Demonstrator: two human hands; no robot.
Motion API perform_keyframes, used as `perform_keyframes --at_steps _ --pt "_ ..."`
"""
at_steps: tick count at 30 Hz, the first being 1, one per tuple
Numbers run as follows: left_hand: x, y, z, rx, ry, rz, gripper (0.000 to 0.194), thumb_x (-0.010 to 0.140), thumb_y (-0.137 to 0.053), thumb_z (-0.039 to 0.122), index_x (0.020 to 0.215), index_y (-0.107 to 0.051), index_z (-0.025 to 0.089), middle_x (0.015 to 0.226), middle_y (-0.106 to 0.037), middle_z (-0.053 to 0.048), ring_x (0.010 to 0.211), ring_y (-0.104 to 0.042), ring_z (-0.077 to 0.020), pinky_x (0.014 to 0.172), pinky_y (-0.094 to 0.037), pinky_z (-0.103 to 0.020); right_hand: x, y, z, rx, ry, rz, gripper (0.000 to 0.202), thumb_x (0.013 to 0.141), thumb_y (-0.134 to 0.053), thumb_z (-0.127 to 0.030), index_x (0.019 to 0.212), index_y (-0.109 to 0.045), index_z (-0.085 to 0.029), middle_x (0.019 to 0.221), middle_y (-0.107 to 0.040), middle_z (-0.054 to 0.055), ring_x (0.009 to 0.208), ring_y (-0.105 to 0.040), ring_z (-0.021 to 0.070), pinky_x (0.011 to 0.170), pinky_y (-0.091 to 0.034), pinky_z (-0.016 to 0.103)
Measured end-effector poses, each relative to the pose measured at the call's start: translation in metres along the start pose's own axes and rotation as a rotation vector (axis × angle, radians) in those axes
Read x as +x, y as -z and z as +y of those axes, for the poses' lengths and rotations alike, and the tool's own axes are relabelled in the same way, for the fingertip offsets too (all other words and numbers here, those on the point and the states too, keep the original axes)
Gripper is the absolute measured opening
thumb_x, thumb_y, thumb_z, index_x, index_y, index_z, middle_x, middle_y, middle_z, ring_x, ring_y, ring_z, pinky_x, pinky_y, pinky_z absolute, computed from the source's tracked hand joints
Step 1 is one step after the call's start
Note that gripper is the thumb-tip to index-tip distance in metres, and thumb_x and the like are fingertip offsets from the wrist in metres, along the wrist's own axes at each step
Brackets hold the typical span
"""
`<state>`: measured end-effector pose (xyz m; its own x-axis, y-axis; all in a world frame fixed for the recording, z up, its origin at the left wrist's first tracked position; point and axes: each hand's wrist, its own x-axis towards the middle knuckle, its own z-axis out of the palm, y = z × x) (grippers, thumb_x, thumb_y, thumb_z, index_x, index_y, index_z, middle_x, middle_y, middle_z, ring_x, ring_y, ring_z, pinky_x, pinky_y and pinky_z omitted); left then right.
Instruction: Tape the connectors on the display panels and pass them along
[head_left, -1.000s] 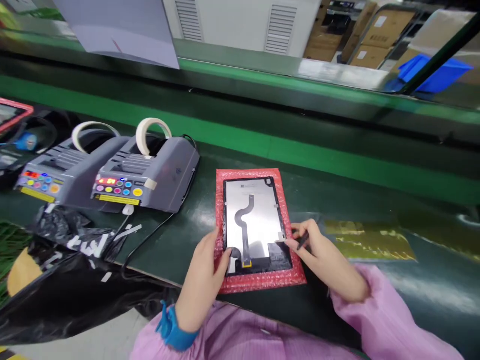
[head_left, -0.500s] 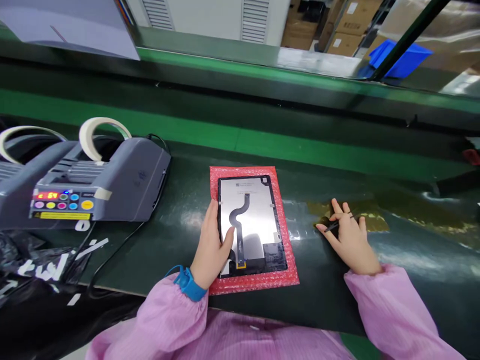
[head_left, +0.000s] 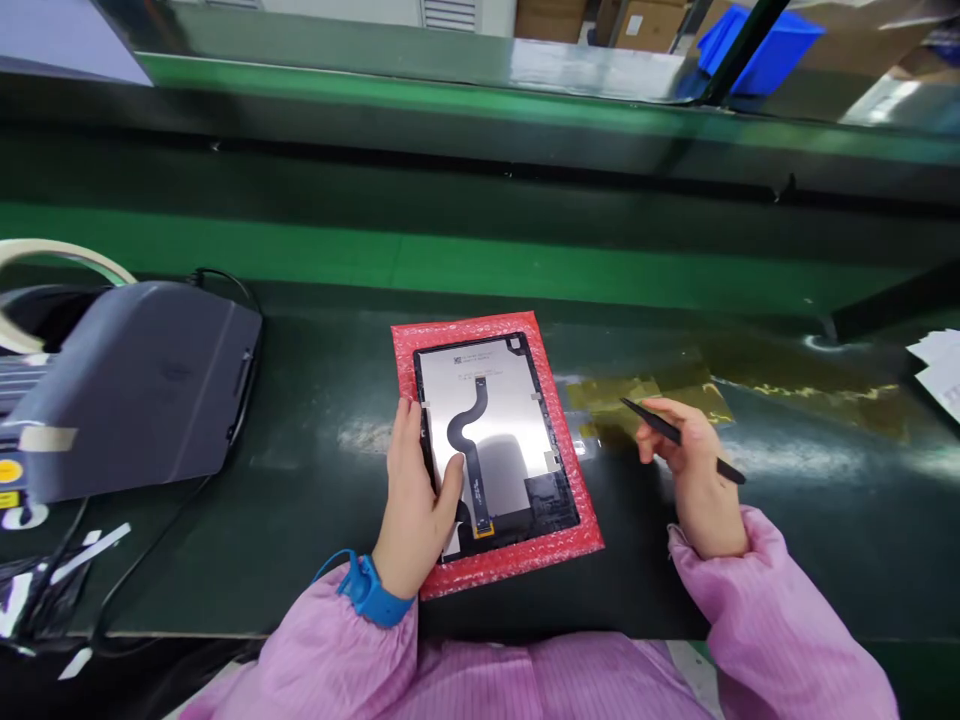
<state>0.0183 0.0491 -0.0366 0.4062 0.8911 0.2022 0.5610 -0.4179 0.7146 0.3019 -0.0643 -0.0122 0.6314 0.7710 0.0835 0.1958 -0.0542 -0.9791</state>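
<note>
A tablet screen [head_left: 506,440] lies back side up on a red bubble-wrap bag [head_left: 574,480], tilted slightly on the bench. A black S-shaped flex cable [head_left: 474,455] runs down its silvery back. My left hand [head_left: 420,490] grips the screen's left edge, thumb over the back and fingers along the side. Right of the screen, my right hand [head_left: 697,460] is closed around black tweezers [head_left: 660,424] above the bench, their tip pointing up-left. Strips of amber see-through tape [head_left: 615,395] lie on the bench just beyond the tweezers.
A grey tape dispenser [head_left: 150,380] with a roll of pale tape stands at left, its cable [head_left: 161,535] trailing over the green bench. White tape scraps [head_left: 90,555] lie at the lower left. White papers [head_left: 941,365] are at the right edge. A raised ledge [head_left: 375,60] runs along the back.
My right hand has lifted off the amber tape and turned, so the tweezers now show plainly. The screen and bag have rotated slightly under my left hand. The view has shifted right and down.
</note>
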Motion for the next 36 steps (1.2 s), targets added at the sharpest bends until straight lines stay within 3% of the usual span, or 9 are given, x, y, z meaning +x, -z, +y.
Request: perform_keyframes --at_steps 4,8,10,14,21,27,32,36 --pt "-0.006 0.008 0.01 0.097 -0.139 -0.01 0.078 0.105 -0.051 0.023 0.169 -0.009 0.037 0.179 -0.011 -0.009 0.165 -0.007 -0.0361 0.129 -0.021 -0.066 -0.005 -0.004 0.005 0.037 -0.137 -0.008 0.036 0.093 -0.069 -0.058 0.1 -0.067 -0.023 0.084 -0.074 0.003 0.064 -0.067 0.0161 0.06 -0.056 0.032" --pt "-0.017 0.018 0.01 0.157 -0.372 -0.239 0.072 0.105 -0.046 0.018 0.168 -0.017 0.035 0.171 -0.037 -0.009 0.163 -0.019 -0.0354 0.127 -0.025 -0.068 -0.009 -0.003 0.014 -0.057 -0.207 -0.025 0.035 0.082 -0.084 -0.05 0.09 -0.065 -0.022 0.074 -0.073 0.0 0.055 -0.064 0.0137 0.052 -0.055 0.028" --pt "-0.023 0.021 0.005 0.174 -0.425 -0.338 0.069 0.104 -0.049 0.024 0.168 -0.023 0.033 0.167 -0.044 -0.011 0.16 -0.026 -0.0371 0.126 -0.029 -0.067 -0.011 -0.002 0.015 -0.085 -0.221 -0.026 0.034 0.083 -0.083 -0.05 0.087 -0.064 -0.022 0.073 -0.073 0.001 0.055 -0.065 0.0138 0.051 -0.055 0.027" --pt "-0.028 0.024 -0.003 0.211 -0.416 -0.454 0.073 0.1 -0.061 0.046 0.165 -0.032 0.027 0.167 -0.041 -0.017 0.157 -0.034 -0.0412 0.122 -0.033 -0.069 -0.01 -0.001 0.014 -0.148 -0.216 -0.039 0.03 0.086 -0.08 -0.048 0.087 -0.064 -0.022 0.076 -0.075 0.001 0.055 -0.066 0.0134 0.053 -0.056 0.028" --pt "-0.029 0.018 -0.002 0.189 -0.433 -0.376 0.067 0.102 -0.061 0.047 0.159 -0.036 0.024 0.165 -0.044 -0.019 0.158 -0.033 -0.0387 0.122 -0.035 -0.069 -0.005 -0.004 0.009 -0.211 -0.231 -0.073 0.03 0.087 -0.079 -0.046 0.082 -0.062 -0.022 0.076 -0.077 0.001 0.05 -0.063 0.011 0.052 -0.052 0.026" --pt "-0.03 0.016 -0.001 0.159 -0.405 -0.38 0.067 0.101 -0.063 0.047 0.159 -0.038 0.025 0.166 -0.044 -0.016 0.158 -0.034 -0.038 0.124 -0.033 -0.067 -0.006 -0.01 0.003 -0.046 -0.17 0.021 0.037 0.085 -0.082 -0.046 0.075 -0.057 -0.022 0.073 -0.078 0.003 0.048 -0.064 0.0116 0.046 -0.049 0.023" --pt "-0.032 0.023 -0.001 0.04 -0.406 -0.375 0.069 0.103 -0.061 0.044 0.161 -0.03 0.023 0.165 -0.045 -0.018 0.161 -0.027 -0.0355 0.126 -0.032 -0.066 -0.037 -0.02 -0.007 0.17 -0.108 0.068 0.033 0.09 -0.081 -0.039 0.077 -0.055 -0.022 0.073 -0.077 0.001 0.052 -0.068 0.0132 0.04 -0.046 0.02" --pt "-0.039 0.032 -0.002 0.002 -0.429 -0.406 0.064 0.107 -0.055 0.028 0.163 -0.026 0.023 0.153 -0.061 -0.012 0.159 -0.032 -0.0298 0.127 -0.035 -0.06 -0.079 -0.042 -0.018 0.267 -0.164 0.0 0.028 0.095 -0.076 -0.033 0.079 -0.055 -0.022 0.074 -0.076 -0.001 0.051 -0.068 0.0123 0.041 -0.052 0.019"
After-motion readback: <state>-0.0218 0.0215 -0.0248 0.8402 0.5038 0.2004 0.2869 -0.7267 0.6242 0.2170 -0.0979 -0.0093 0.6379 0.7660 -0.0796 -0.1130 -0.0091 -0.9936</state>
